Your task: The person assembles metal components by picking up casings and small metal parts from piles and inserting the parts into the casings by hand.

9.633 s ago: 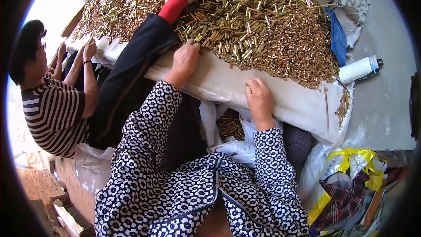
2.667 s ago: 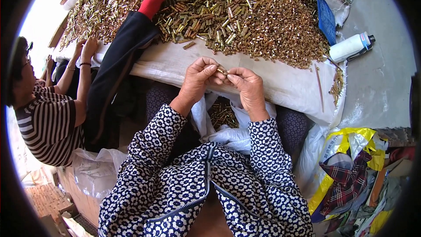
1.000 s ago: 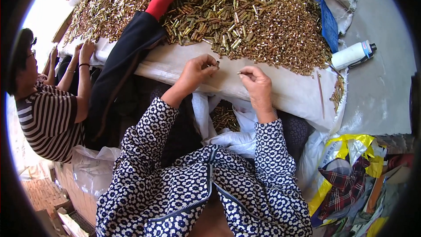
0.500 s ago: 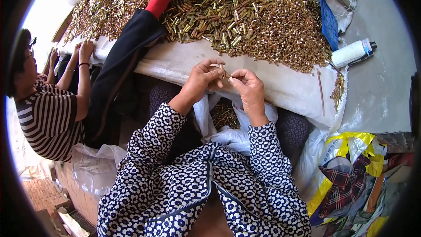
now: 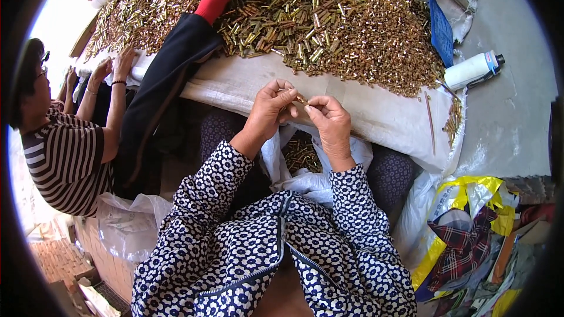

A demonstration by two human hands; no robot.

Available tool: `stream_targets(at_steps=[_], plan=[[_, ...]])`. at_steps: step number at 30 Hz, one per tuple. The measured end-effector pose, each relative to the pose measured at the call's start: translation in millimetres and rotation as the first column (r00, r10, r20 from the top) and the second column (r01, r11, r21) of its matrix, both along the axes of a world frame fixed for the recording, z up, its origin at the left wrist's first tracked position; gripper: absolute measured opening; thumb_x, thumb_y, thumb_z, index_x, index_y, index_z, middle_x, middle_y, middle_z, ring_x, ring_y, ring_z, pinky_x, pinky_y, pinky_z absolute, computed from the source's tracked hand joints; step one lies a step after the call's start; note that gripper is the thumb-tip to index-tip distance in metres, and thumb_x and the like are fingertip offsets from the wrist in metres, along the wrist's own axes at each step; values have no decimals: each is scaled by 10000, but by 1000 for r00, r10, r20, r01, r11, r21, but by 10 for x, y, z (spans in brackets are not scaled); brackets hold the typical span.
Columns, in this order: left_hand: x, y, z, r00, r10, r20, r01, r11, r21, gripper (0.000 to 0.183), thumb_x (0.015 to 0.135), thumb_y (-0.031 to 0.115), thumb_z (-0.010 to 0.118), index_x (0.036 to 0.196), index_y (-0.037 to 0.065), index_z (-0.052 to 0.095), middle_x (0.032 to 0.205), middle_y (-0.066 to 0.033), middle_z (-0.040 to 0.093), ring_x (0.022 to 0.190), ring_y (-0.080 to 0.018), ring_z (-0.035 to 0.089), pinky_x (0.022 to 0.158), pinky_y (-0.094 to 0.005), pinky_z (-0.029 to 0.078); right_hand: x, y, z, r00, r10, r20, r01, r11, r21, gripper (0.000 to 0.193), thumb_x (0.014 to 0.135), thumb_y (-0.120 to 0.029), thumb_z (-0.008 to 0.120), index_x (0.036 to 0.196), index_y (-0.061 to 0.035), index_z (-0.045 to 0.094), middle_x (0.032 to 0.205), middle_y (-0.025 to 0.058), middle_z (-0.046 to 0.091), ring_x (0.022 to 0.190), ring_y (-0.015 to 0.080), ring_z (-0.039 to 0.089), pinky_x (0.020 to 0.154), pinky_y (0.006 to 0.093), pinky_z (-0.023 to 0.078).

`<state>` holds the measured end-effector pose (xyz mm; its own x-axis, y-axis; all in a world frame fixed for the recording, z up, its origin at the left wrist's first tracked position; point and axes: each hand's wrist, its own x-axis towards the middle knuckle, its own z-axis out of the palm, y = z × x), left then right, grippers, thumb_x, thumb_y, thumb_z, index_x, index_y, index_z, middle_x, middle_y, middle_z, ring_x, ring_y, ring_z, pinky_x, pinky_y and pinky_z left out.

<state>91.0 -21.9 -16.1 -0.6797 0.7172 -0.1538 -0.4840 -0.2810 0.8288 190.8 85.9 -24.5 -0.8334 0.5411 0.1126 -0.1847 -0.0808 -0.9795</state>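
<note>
In front of my chest, the fingers of my left hand (image 5: 271, 105) are closed round a small brass-coloured metal tube (image 5: 301, 100). My right hand (image 5: 329, 118) pinches at the tube's right end, thumb against forefinger; whatever tiny part sits in that pinch is hidden. Both hands hover over the near edge of a cloth-covered table (image 5: 235, 79). Beyond them spreads a large pile of brass-coloured metal tubes (image 5: 294, 20), with a heap of smaller short metal pieces (image 5: 388, 47) on its right. Below my hands, between my knees, a white sack (image 5: 311, 183) holds more metal tubes (image 5: 301, 151).
A person in a striped top (image 5: 70, 158) works at the left, hands at the table edge. A dark-trousered leg (image 5: 170, 76) with a red sock reaches over the pile. At right lie a white bottle (image 5: 470, 71), a thin stick (image 5: 429, 123) and a yellow-white bag (image 5: 432, 258) with plaid cloth.
My hands have drawn slightly closer, and the tube has turned from upright to lying between them. The neighbour's hands have shifted a little to the right along the table edge.
</note>
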Motion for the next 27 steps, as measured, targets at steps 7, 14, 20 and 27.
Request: stream_targets(at_steps=[7,14,20,27], plan=[[16,12,-38,999,16,31,-17,999,35,106,850,113,555,898,62,476,726,-31,571,491,-84,540,350,-163,288,-29,1,-66,995,-99,-27,102,973,207,62,776,3,592,833,-17,574,758,-27,565,661,29,507,591,172,422],[55,21,-11,998,48,31,-49,997,56,106,846,127,566,882,69,484,666,-4,532,493,-61,519,353,-155,277,-4,12,-7,998,-29,-48,26,998,-60,81,775,-12,600,854,5,593,752,-18,575,668,38,515,604,176,428],[43,51,-34,999,49,5,-49,998,27,96,844,123,568,876,65,500,670,-6,533,516,-55,518,362,-148,282,18,70,-31,1000,4,-30,-8,991,-133,100,787,-40,601,875,7,601,762,-6,588,658,38,515,609,168,432],[97,84,41,996,40,-77,-37,998,44,86,843,104,564,873,50,504,694,-17,563,511,-51,517,361,-138,298,48,52,79,999,-13,-38,12,1000,-21,83,777,-16,605,856,9,595,771,-9,582,659,43,523,602,177,446]])
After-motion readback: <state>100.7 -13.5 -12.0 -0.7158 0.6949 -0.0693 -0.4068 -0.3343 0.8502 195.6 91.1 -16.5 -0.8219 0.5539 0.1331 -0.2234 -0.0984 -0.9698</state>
